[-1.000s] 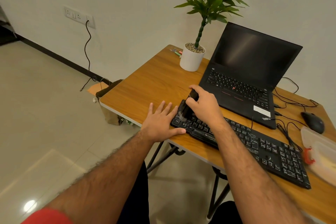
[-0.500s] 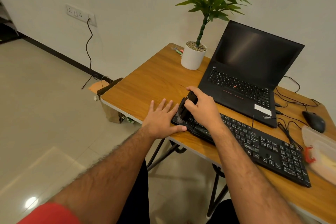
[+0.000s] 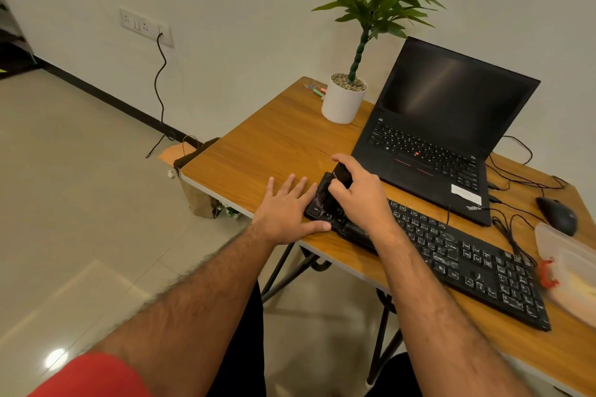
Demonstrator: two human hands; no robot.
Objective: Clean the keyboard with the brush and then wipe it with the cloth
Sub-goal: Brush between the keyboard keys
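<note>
I see one keyboard (image 3: 451, 255) lying lengthwise along the table's (image 3: 258, 155) near edge, my right hand (image 3: 361, 200) gripping one brush (image 3: 335, 187), left hand (image 3: 287, 209) flat, fingers spread.

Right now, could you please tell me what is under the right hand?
The right hand grips a black brush over the left end of the keyboard. The bristles and the keys beneath are hidden by the hand.

wood-grain table (image 3: 274, 138), matt black keyboard (image 3: 467, 255)
</note>
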